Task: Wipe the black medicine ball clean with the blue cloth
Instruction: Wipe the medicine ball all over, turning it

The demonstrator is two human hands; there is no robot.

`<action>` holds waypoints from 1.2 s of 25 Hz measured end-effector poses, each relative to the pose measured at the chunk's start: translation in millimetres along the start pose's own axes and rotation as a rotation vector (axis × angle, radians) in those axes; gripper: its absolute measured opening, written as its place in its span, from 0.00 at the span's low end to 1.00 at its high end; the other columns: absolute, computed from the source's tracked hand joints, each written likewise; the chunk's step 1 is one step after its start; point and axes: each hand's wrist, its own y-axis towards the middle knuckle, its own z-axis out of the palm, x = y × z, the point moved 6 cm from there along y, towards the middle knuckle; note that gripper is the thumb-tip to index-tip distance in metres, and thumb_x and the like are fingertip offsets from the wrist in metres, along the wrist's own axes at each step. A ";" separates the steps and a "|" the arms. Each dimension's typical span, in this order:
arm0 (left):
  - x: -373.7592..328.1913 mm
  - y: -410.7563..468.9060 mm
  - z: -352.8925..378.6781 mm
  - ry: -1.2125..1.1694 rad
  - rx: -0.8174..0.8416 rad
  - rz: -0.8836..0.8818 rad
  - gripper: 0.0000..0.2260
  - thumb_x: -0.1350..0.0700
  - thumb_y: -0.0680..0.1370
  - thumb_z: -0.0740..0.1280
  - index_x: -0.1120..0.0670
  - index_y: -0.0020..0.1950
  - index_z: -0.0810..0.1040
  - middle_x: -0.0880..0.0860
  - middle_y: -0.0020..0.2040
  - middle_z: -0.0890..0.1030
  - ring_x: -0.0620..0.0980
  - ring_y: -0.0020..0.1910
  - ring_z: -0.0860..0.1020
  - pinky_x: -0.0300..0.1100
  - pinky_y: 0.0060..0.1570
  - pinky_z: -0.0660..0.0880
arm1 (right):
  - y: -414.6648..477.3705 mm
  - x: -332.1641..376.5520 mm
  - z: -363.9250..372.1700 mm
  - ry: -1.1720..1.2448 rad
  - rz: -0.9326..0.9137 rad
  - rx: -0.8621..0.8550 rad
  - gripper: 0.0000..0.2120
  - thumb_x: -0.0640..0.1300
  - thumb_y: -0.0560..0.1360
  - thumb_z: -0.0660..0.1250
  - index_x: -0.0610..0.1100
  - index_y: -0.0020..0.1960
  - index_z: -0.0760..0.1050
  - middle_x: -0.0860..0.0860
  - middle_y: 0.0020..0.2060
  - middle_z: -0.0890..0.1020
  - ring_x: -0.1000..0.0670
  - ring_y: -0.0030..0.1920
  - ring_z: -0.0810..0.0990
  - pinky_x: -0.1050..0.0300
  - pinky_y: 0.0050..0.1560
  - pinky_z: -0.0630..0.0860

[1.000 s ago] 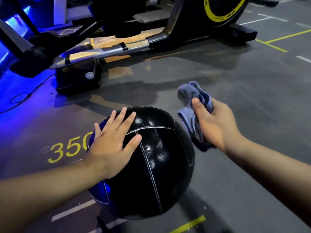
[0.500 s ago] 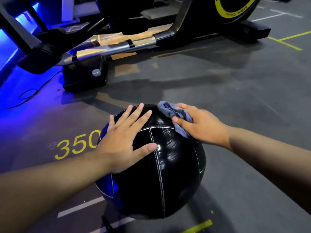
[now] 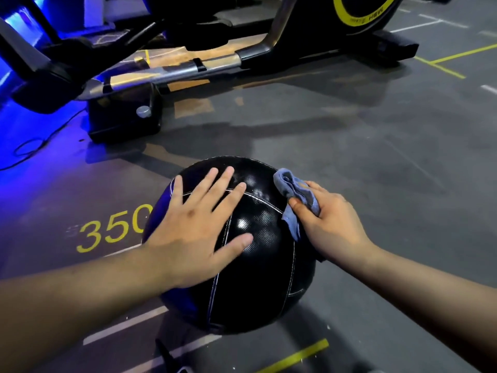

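The black medicine ball [image 3: 258, 254], textured with white stitched seams, sits on the dark gym floor in the middle of the view. My left hand [image 3: 199, 224] lies flat on its upper left side with fingers spread. My right hand [image 3: 330, 222] grips the bunched blue cloth [image 3: 293, 195] and presses it against the ball's upper right side. Part of the cloth is hidden under my palm.
A black and yellow exercise machine [image 3: 215, 63] with a metal rail stands just beyond the ball. Its black foot block [image 3: 123, 114] is to the far left. Yellow "350" [image 3: 113, 230] and painted lines mark the floor. A thin cable [image 3: 27, 149] lies at left.
My right hand brought the cloth from the air beside the ball onto its top, then slid it down to the upper right side. My left hand stayed flat on the ball.
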 end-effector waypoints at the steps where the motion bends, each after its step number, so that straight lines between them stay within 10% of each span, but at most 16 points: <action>1: 1.0 -2.5 4.4 -0.016 0.017 -0.012 0.35 0.31 0.77 0.47 0.49 0.79 0.54 0.50 0.81 0.49 0.51 0.79 0.46 0.68 0.72 0.51 | 0.2 -0.7 2.4 0.030 0.010 -0.007 0.13 0.52 0.79 0.63 0.56 0.63 0.77 0.61 0.61 0.79 0.49 0.60 0.78 0.54 0.63 0.73; 6: 56.6 4.7 3.4 -0.188 0.000 -0.057 0.33 0.36 0.75 0.54 0.44 0.78 0.56 0.45 0.80 0.54 0.46 0.79 0.51 0.69 0.72 0.49 | 19.5 4.5 -7.0 0.427 0.195 -0.132 0.07 0.49 0.79 0.66 0.50 0.48 0.81 0.59 0.36 0.85 0.61 0.40 0.81 0.62 0.47 0.76; 11: 107.7 17.0 -12.9 -0.344 -0.067 -0.326 0.29 0.33 0.72 0.51 0.42 0.69 0.69 0.44 0.76 0.64 0.44 0.76 0.60 0.63 0.74 0.45 | 33.1 3.2 -3.1 0.600 0.280 -0.123 0.09 0.48 0.79 0.65 0.46 0.47 0.82 0.54 0.40 0.87 0.58 0.42 0.84 0.61 0.47 0.78; 26: 137.1 -0.6 0.9 -0.315 -0.027 -0.218 0.29 0.34 0.75 0.49 0.39 0.75 0.62 0.40 0.78 0.59 0.40 0.77 0.53 0.57 0.75 0.48 | 73.5 103.7 -13.8 0.934 0.116 0.129 0.13 0.49 0.80 0.63 0.41 0.54 0.80 0.44 0.49 0.86 0.46 0.51 0.85 0.51 0.54 0.81; 30: 141.9 -0.3 0.6 -0.338 -0.042 -0.225 0.29 0.35 0.75 0.49 0.40 0.75 0.63 0.41 0.77 0.60 0.41 0.77 0.54 0.58 0.76 0.49 | 83.7 119.9 26.1 0.638 0.042 0.202 0.06 0.44 0.79 0.67 0.45 0.53 0.81 0.53 0.43 0.87 0.56 0.44 0.84 0.58 0.51 0.79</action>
